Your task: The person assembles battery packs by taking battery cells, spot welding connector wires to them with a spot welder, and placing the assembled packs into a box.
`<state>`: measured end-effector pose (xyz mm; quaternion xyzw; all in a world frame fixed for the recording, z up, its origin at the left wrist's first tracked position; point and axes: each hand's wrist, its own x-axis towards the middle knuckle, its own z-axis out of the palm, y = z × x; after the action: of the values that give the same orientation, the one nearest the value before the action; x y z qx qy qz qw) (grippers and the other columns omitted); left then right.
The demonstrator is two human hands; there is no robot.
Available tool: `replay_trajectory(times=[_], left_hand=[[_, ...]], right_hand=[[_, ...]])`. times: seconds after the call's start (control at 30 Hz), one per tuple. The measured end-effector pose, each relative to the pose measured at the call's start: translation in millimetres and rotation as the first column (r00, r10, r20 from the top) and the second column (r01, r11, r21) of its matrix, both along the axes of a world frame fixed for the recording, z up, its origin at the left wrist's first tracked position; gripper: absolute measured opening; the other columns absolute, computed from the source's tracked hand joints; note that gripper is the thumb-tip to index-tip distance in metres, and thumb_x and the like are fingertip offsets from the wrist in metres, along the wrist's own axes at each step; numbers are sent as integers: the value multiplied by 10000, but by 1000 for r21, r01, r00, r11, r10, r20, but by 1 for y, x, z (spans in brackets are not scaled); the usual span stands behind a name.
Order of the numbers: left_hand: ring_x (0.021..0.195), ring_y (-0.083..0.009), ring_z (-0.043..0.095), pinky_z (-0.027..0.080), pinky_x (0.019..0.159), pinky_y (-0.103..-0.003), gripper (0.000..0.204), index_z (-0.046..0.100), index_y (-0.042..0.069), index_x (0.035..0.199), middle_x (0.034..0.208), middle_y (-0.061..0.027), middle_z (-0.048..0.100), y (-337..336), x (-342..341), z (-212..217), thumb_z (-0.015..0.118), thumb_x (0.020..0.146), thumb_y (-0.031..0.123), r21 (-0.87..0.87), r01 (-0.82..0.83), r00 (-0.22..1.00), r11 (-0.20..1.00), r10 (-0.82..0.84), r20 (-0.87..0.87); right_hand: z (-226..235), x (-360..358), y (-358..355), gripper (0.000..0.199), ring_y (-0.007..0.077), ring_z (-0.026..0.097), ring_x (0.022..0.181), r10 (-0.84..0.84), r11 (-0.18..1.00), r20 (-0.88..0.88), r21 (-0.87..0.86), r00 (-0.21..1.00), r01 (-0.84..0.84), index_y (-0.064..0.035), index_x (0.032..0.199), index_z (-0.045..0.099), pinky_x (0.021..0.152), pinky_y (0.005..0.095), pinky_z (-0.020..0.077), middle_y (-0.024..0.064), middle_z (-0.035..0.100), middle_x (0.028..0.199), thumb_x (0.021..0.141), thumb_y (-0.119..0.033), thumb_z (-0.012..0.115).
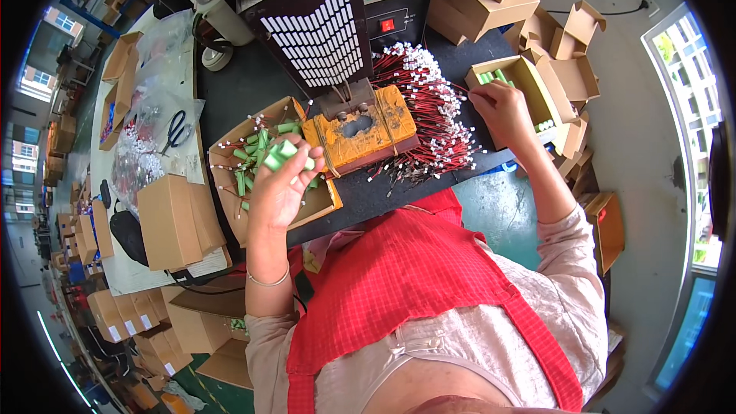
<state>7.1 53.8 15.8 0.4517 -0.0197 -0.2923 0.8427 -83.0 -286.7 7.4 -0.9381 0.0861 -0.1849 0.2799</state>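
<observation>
Several green battery cells point(280, 156) are in my left hand point(277, 195), its fingers closed round them above a cardboard box point(335, 198). That box holds more green cells point(253, 155) with red-black leads and white plugs. My right hand point(504, 113) is over the left side of another box point(529, 77) with plain green cells point(545, 125). Its fingers are curled together, and what they hold, if anything, is hidden. Between my hands sits an orange-topped block point(360, 134), worn dark in the middle, under the metal tips of a machine point(314, 38).
A heap of red-black wires with white plugs point(429, 103) lies right of the block. Folded cardboard boxes point(491, 0) stack behind. On the left side table are scissors point(176, 130), plastic bags and a closed carton point(172, 218). A red switch point(387, 25) marks the control unit.
</observation>
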Motion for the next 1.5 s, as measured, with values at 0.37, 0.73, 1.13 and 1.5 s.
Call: replay_trajectory(times=[0.37, 0.73, 1.13, 1.5], left_hand=[[686, -86, 548, 442, 609, -205, 265, 636, -40, 880, 790, -34, 603, -50, -2, -11, 761, 684, 86, 422, -291, 749, 859, -70, 659], [563, -174, 527, 412, 520, -277, 188, 629, -40, 818, 665, -86, 541, -65, 1, -14, 720, 684, 55, 384, -488, 475, 784, -131, 870], [588, -194, 571, 443, 543, -284, 165, 648, 16, 859, 691, -84, 581, -63, 6, -2, 693, 704, 52, 492, -476, 493, 729, -243, 836], [584, -25, 509, 378, 462, -156, 265, 604, 23, 978, 756, -6, 610, -33, 1, 1, 709, 742, 80, 258, 142, 971, 956, -184, 150]], right_hand=[[14, -36, 66, 35, 97, 501, 612, 81, 940, 228, 305, 970, -150, 12, 777, 586, 546, 222, 393, 39, 530, 680, 788, -3, 615], [0, -15, 92, 123, 185, 569, 641, 259, 952, 377, 56, 889, -302, -5, 813, 606, 555, 268, 454, 78, 571, 730, 713, 30, 668], [-2, -7, 95, 114, 201, 560, 609, 269, 936, 312, 138, 911, -323, -18, 806, 611, 536, 296, 452, 77, 565, 695, 715, -11, 680], [6, -3, 105, 66, 111, 532, 643, 278, 760, 240, 537, 930, -366, 1, 773, 616, 582, 236, 421, 38, 573, 697, 773, -47, 661]])
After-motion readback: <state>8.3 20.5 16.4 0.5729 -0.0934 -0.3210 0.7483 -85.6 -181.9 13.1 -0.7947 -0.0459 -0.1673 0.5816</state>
